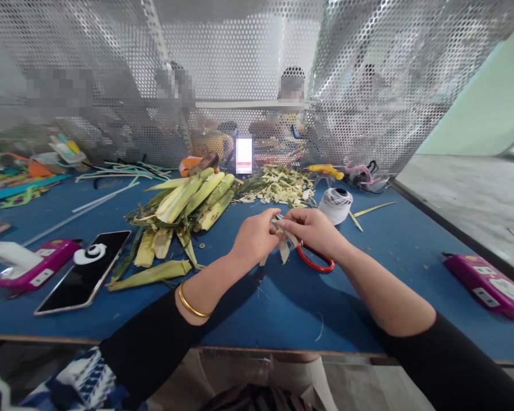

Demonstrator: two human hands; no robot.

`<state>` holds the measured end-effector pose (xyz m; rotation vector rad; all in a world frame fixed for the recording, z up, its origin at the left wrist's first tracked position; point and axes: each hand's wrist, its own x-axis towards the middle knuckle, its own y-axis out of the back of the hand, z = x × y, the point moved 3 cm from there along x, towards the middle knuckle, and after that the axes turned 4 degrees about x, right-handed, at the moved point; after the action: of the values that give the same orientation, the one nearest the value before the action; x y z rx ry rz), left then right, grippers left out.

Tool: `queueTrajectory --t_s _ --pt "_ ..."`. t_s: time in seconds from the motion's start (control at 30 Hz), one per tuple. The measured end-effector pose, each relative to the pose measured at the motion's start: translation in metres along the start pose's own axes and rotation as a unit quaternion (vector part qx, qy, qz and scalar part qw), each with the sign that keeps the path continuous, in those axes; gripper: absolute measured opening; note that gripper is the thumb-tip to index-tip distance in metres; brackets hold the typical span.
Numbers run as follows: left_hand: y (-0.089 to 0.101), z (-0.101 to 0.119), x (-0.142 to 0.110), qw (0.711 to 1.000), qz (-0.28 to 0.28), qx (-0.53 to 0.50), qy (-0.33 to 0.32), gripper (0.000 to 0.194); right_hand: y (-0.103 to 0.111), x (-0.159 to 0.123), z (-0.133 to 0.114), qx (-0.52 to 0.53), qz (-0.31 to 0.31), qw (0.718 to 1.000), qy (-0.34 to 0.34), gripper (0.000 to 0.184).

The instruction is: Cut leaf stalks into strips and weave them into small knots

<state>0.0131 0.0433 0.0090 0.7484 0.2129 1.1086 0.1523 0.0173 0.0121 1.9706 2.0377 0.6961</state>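
Note:
My left hand [257, 233] and my right hand [312, 227] meet above the middle of the blue table, fingertips pinched close together. Between them hang pale strips of corn husk [284, 252], their upper ends partly hidden by my fingers. Red-handled scissors [319, 267] lie under my right hand, blades mostly out of sight. Just behind that hand stands a spool of white thread [336, 205]. A heap of green-yellow corn husks [197, 200] lies beyond my left forearm, with loose husk pieces [154, 274] in front of it.
Shredded husk [278, 185] is piled at the back, near a lit phone [244, 155]. Another phone [85, 274] lies at left beside a purple power strip [47, 262]; a second purple power strip [488, 282] is at right. A perforated metal screen [240, 51] closes off the table's far side.

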Motion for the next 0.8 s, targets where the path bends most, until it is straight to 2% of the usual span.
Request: queueTrajectory --t_s 0.13,0.27,0.33,0.43,0.47,0.6,0.7,0.8 --pt "-0.003 0.003 -0.002 1.000 -0.012 0.011 -0.002 0.060 0.001 0.001 0.001 -0.050 0.038 0.998 0.026 0.023" --pt "-0.005 0.001 -0.002 0.999 -0.034 -0.019 0.008 0.058 0.005 0.001 0.001 0.054 0.089 0.994 0.021 0.023" --pt "-0.006 0.000 -0.002 0.997 -0.060 -0.054 0.011 0.045 0.009 0.001 0.001 0.121 0.136 0.983 0.011 0.025" --pt "-0.010 0.000 -0.003 0.985 -0.122 -0.118 0.014 0.014 0.012 0.003 0.002 0.181 0.182 0.966 0.001 0.026" --pt "-0.011 0.001 -0.003 0.979 -0.143 -0.143 0.017 0.008 0.013 0.003 0.003 0.193 0.184 0.964 -0.004 0.028" --pt "-0.014 0.002 -0.005 0.957 -0.196 -0.210 0.042 0.009 0.012 0.005 0.004 0.226 0.185 0.956 -0.019 0.028" --pt "-0.015 0.000 -0.005 0.943 -0.218 -0.244 0.058 0.005 0.011 0.004 0.001 0.243 0.180 0.953 0.002 0.024" --pt "-0.015 -0.002 -0.004 0.936 -0.228 -0.264 0.055 0.009 0.010 0.003 -0.002 0.237 0.163 0.957 0.019 0.024"
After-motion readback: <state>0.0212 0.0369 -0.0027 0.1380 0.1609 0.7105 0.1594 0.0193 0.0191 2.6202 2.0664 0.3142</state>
